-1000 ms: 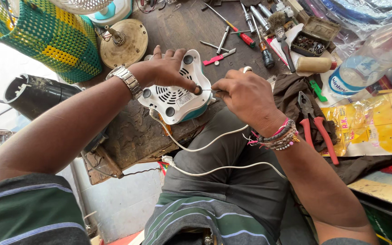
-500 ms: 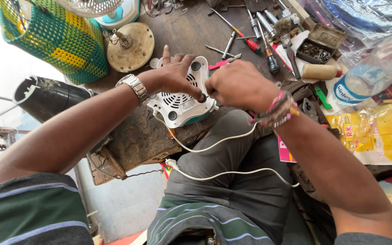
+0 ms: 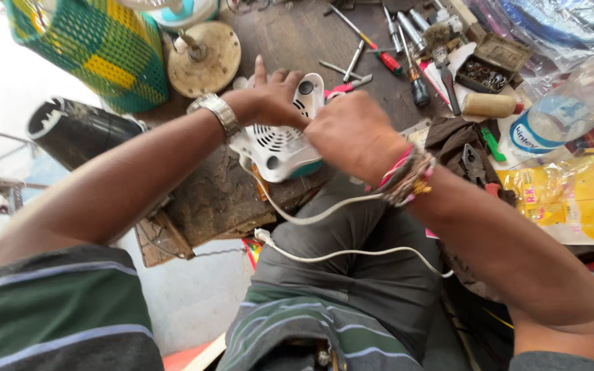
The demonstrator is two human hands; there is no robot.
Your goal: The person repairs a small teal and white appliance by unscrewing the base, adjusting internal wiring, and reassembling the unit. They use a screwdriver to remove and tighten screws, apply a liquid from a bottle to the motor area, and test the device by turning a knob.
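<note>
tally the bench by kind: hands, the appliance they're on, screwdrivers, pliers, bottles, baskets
Hands: 2, left hand and right hand
White appliance housing: 1
Screwdrivers: at least 3, e.g. red-handled screwdriver; more are too cluttered to split
Pliers: 1
Plastic bottle: 1
Green-yellow basket: 1
Total: 9

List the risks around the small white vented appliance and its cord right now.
The small white plastic vented appliance sits at the edge of the worn wooden bench, steadied only by the left hand; it could slip off. Its white cord loops across the lap and might snag the right hand.
</note>
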